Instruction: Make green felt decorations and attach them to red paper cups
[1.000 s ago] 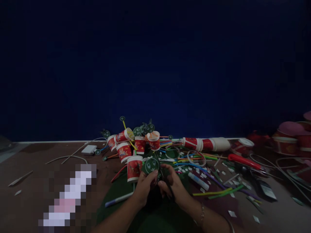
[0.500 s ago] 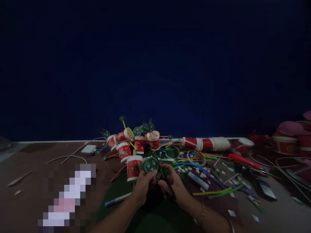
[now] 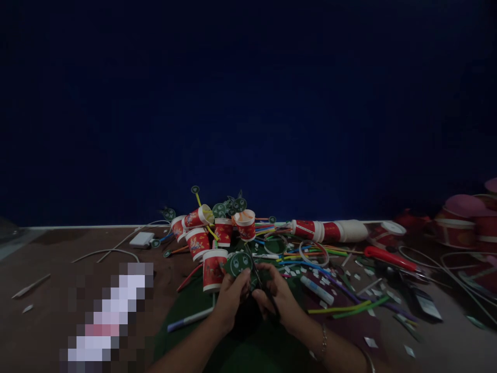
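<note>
Between finger and thumb, my left hand (image 3: 233, 298) grips a round green paper cutout (image 3: 238, 263) with a face drawn on it. My right hand (image 3: 277, 295) is closed round the handles of dark scissors (image 3: 255, 268), whose blades point up and away beside the cutout's right edge. A red paper cup (image 3: 215, 270) stands just left of the cutout, and a marker (image 3: 190, 319) lies below it near my left forearm.
More red cups (image 3: 198, 243) with green faces are grouped behind my hands. Stacked cups (image 3: 330, 231) lie on their side at right. Coloured pipe cleaners (image 3: 339, 307), a glue stick (image 3: 317, 289), a red-handled tool (image 3: 390, 258) and white scraps cover the right side. A white box (image 3: 142, 239) sits at left.
The cutout has shifted slightly down and left in my left hand. The scissor blades stand at a slightly different angle beside it.
</note>
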Motion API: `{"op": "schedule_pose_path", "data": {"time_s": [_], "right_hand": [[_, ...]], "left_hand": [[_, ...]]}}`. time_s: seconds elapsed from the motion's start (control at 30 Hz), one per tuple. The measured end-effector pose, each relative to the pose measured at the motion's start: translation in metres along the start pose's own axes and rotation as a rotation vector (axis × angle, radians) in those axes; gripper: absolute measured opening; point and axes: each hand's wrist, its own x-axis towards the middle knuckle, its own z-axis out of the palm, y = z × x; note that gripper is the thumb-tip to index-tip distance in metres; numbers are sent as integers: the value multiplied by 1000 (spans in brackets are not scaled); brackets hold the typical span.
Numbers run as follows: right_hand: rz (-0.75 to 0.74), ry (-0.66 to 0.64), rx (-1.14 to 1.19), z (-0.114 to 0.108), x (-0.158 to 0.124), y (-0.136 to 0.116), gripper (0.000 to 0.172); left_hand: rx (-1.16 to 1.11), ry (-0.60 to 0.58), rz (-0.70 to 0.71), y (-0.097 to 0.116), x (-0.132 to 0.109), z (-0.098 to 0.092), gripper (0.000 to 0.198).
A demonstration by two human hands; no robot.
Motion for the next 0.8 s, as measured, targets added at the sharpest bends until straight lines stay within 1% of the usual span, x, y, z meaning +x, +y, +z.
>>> {"op": "schedule_pose_path", "data": {"time_s": [0.07, 0.2, 0.47, 0.7, 0.73, 0.8], "right_hand": [[3, -7, 4, 0, 0, -1, 64], [-5, -25, 3, 0, -2, -3, 63], [-20, -17, -34, 1, -1, 0, 64], [15, -17, -36, 0, -2, -2, 63], [17, -13, -44, 0, -1, -2, 62], [15, -10, -56, -1, 0, 0, 61]], "left_hand": [[14, 20, 10, 1, -1, 2, 40], [58, -36, 44, 5, -2, 2, 44], [75, -68, 1, -4, 5, -8, 44], [60, -109, 24, -1, 4, -7, 44], [53, -109, 30, -1, 4, -6, 45], [27, -66, 36, -1, 2, -4, 45]]}}
